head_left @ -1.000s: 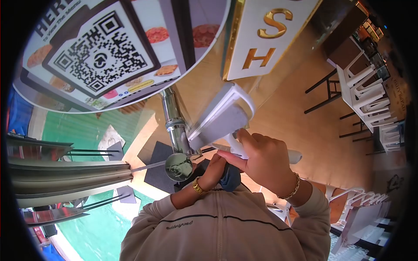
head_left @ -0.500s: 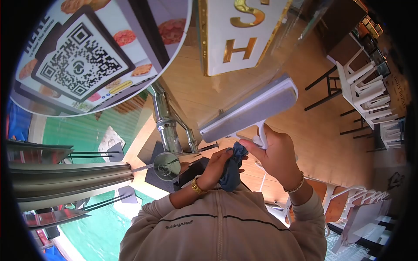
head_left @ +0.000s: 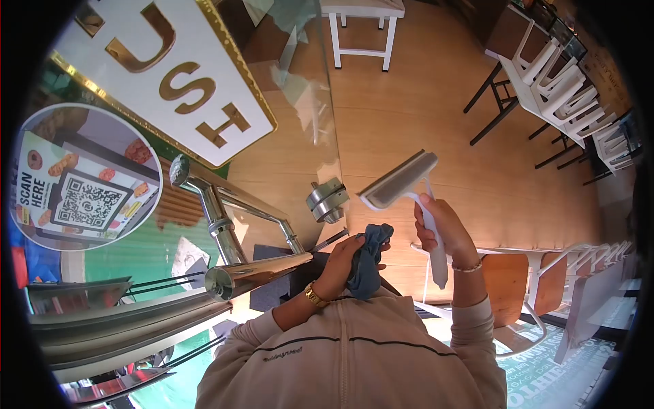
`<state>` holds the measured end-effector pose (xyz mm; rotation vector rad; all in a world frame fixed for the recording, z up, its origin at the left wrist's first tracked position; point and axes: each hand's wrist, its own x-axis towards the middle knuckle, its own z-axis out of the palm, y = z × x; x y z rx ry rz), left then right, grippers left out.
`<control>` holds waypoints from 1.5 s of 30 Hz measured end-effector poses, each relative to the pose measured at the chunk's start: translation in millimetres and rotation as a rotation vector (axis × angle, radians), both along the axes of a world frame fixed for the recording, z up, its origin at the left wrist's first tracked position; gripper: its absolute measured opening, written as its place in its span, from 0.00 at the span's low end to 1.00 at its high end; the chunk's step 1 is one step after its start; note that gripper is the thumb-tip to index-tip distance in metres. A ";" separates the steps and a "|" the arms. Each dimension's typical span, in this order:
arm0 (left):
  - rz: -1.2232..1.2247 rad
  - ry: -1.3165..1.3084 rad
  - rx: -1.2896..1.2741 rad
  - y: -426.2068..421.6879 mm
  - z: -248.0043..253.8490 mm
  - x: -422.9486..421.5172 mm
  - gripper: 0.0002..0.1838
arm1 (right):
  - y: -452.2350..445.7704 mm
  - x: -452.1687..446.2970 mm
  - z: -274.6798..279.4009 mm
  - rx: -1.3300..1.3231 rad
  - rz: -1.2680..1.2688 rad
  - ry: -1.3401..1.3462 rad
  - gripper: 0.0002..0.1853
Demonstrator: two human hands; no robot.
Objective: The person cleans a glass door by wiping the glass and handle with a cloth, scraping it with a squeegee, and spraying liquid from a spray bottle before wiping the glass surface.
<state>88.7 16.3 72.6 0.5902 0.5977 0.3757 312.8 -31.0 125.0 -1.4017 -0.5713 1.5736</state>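
A crumpled blue-grey cloth [head_left: 368, 262] is bunched in my left hand [head_left: 338, 264], whose fingers wrap round it in front of my chest. My right hand [head_left: 446, 228] grips the handle of a white squeegee [head_left: 402, 184], its wide grey head tilted up and to the left. The squeegee head is just right of a round metal lock fitting [head_left: 328, 200] on the glass. Left of my left hand are the chrome door handle bars [head_left: 262, 273].
A white sign with gold letters [head_left: 184, 102] and a round QR-code sticker [head_left: 88, 184] are on the glass at left. White stools [head_left: 565, 88] stand on a table at right. Wooden-backed chairs [head_left: 504, 286] are at lower right.
The squeegee and my right hand have moved away from the cloth, to the right. The view has shifted, so the sticker looks smaller and the lock fitting and a white table show.
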 end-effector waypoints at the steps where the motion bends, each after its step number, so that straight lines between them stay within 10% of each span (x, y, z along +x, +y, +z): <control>1: 0.017 -0.016 -0.016 1.5 2.3 -0.1 0.22 | -13.3 0.6 -3.5 0.010 0.001 0.081 0.26; 13: 0.037 0.011 0.144 18.2 16.0 43.3 0.20 | -75.9 -46.4 9.9 -0.007 0.265 0.080 0.22; 18: 0.104 -0.047 0.167 4.7 29.0 36.3 0.17 | -69.0 9.8 -21.7 -0.073 -0.170 -0.010 0.24; 24: 0.295 -0.224 -0.067 8.3 19.7 -1.8 0.27 | -45.0 -0.5 31.8 0.327 -0.502 -0.752 0.17; 30: 0.111 -0.084 0.456 -27.0 -52.7 -12.9 0.24 | -19.3 -100.1 83.7 0.933 0.368 -1.340 0.20; 45: 0.296 0.097 0.622 -24.5 -17.7 -10.5 0.20 | 23.3 -114.1 105.7 0.870 0.545 -1.559 0.24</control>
